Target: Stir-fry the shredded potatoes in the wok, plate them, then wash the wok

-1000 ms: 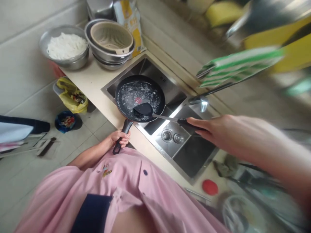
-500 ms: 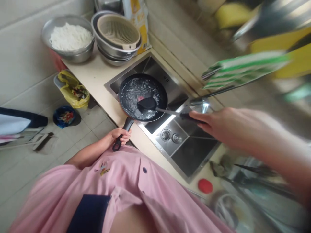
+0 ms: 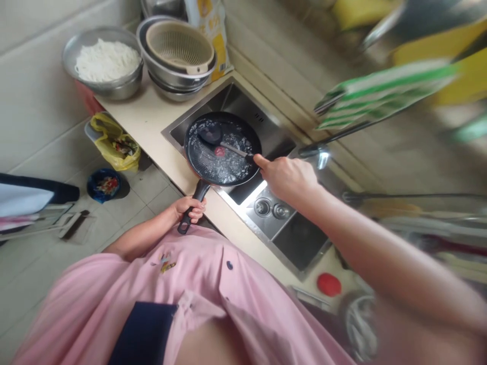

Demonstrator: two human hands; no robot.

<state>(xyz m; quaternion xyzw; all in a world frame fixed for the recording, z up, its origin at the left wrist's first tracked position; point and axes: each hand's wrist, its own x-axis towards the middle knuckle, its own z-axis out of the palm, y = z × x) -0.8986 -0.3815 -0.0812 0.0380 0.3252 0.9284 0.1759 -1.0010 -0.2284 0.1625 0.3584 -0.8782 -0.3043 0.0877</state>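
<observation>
A black frying pan (image 3: 247, 129) with bubbly liquid over its ridged bottom is tilted slightly above the sink; a red dot shows at its centre. My left hand (image 3: 191, 209) is closed round the pan's black handle, close to my body. My right hand (image 3: 291, 175) grips the dark handle of a ladle (image 3: 210, 134) with a metal shaft and a rounded black head. The ladle's head rests in the pan, towards its far left side. Whether it presses on the pan bottom I cannot tell.
A steel sink (image 3: 300, 248) with drains is set into the pale counter (image 3: 146, 119). A bowl of white noodles (image 3: 108, 61) and stacked bowls with a beige colander (image 3: 180, 45) stand at the back left. A yellow-lined bin (image 3: 116, 142) hangs beside the counter. A green-striped cloth (image 3: 388, 94) hangs at right.
My right hand has moved left towards the pan, carrying the ladle's head from the pan's middle to its far left side. My left hand keeps its hold on the handle.
</observation>
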